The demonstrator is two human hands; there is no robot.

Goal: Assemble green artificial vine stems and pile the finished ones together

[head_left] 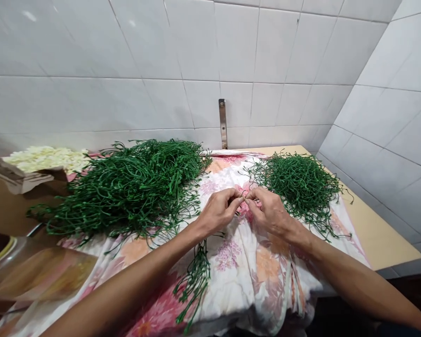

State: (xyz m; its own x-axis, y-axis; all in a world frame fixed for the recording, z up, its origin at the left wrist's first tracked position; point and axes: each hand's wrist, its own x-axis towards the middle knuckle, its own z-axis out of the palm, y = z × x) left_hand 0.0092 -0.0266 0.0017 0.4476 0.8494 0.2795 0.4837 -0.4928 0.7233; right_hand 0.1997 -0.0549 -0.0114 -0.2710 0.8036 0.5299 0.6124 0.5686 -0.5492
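My left hand (221,209) and my right hand (267,209) meet over the middle of the cloth, thumbs and forefingers pinched closely together. Between the fingertips is a thin dark green stem, mostly hidden by the fingers. To the left lies a big heap of thin green stems (140,182) with small knobbed ends, like artificial flower stems. A smaller heap of similar stems (298,182) sits beyond my right hand. Below my left wrist, a small loose bunch of stems (196,281) lies near the front of the table.
A floral cloth (231,281) covers much of the tan tabletop (382,234). Pale petal-like pieces (51,159) are piled at the back left, behind a cardboard box (10,201). A clear plastic container (38,271) stands front left. The tiled wall (196,103) carries a metal strip (223,124).
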